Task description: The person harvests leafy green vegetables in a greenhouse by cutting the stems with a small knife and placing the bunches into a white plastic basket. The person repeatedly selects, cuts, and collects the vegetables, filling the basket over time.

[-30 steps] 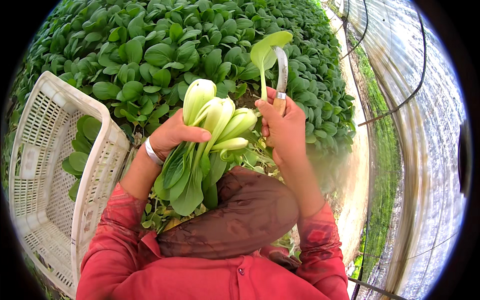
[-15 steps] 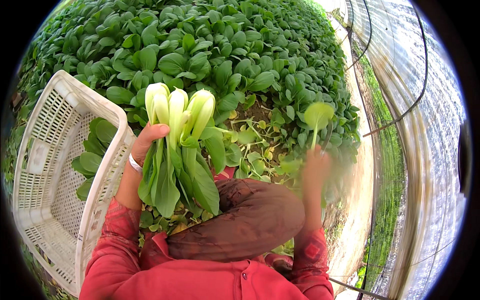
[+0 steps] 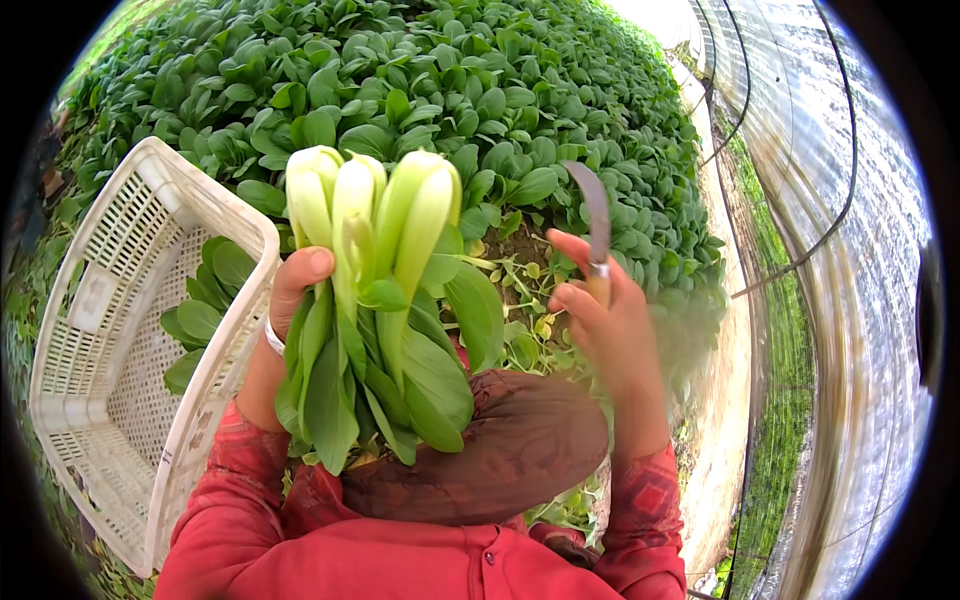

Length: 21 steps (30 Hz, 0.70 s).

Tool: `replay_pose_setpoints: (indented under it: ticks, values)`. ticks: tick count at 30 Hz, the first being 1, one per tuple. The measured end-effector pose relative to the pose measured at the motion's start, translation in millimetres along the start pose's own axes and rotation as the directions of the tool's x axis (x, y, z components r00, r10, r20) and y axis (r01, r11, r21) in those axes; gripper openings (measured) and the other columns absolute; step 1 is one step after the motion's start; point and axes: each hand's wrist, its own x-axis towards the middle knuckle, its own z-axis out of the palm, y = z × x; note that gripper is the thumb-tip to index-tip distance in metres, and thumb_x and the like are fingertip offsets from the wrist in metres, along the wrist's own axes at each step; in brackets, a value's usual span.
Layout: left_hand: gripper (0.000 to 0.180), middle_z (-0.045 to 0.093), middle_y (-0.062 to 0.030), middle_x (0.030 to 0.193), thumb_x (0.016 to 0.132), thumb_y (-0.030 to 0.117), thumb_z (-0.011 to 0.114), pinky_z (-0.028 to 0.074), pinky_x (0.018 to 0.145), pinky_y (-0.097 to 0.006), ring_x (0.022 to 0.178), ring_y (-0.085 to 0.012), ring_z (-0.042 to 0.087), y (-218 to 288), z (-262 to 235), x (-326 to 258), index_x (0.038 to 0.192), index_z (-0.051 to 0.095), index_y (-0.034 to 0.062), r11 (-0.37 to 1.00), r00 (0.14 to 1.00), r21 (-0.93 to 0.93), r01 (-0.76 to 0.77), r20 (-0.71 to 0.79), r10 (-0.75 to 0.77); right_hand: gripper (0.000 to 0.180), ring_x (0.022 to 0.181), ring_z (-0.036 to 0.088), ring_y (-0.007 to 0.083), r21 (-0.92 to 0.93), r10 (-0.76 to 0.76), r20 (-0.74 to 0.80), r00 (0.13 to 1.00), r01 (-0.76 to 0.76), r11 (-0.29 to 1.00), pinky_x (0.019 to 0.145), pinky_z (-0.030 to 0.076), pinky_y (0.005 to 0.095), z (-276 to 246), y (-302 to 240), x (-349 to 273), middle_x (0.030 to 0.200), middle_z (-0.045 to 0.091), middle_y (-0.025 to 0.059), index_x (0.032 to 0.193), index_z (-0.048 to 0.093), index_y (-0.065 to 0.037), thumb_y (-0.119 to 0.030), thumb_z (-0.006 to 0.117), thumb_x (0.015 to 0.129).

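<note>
In my left hand (image 3: 298,284) is a bunch of bok choy (image 3: 405,235), several heads with pale stem ends up and green leaves hanging over my bent leg. The thumb presses against the stems; the other fingers are mostly behind them. To the right of the bunch, my right hand (image 3: 622,335) grips a small sickle (image 3: 596,215) by its light handle. Its curved blade points up, apart from the bok choy. The index finger and thumb of that hand stick out toward the stems, with a gap between them.
A white slatted plastic crate (image 3: 258,262) stands tilted at my left, with some leafy greens (image 3: 200,318) inside. Dense growing bok choy (image 3: 430,90) fills the bed ahead. Loose yellowing leaves (image 3: 525,345) lie on soil before me. A pale path and plastic sheeting (image 3: 850,330) run along the right.
The loose leaf that was in my right hand is gone from it. That hand has turned and moved slightly left, showing the sickle. The bunch has come a little closer.
</note>
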Motion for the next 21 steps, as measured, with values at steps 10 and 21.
replay_pose_setpoints:
  ticks: [10,21]
  values:
    - [0.060,0.065,-0.0156,0.118,0.082,0.011,0.072,0.061,0.081,-0.036,0.096,-0.0247,0.070,11.5,38.2,0.0,0.136,0.047,0.0012,0.993,0.997,0.117,0.015,-0.074,-0.006,0.022,0.046,0.043,0.0020,-0.163,0.018,-0.060,0.998,-0.028,0.986,0.039,0.029,0.0180,39.4,-10.7,5.5,0.068,0.056,-0.0027,0.107,0.062,-0.002,-0.010,0.071,0.089]
    - [0.048,0.070,-0.0156,0.106,0.093,0.034,0.060,0.061,0.077,-0.038,0.088,-0.0250,0.071,86.5,62.3,-74.7,0.126,0.057,-0.0007,0.827,0.786,0.240,-0.508,-0.262,0.560,0.025,0.045,0.042,0.0027,-0.314,-0.090,-0.497,0.863,-0.083,0.946,0.037,0.026,0.0175,-101.7,84.3,-18.6,0.071,0.058,0.0005,0.110,0.062,-0.009,-0.027,0.067,0.092]
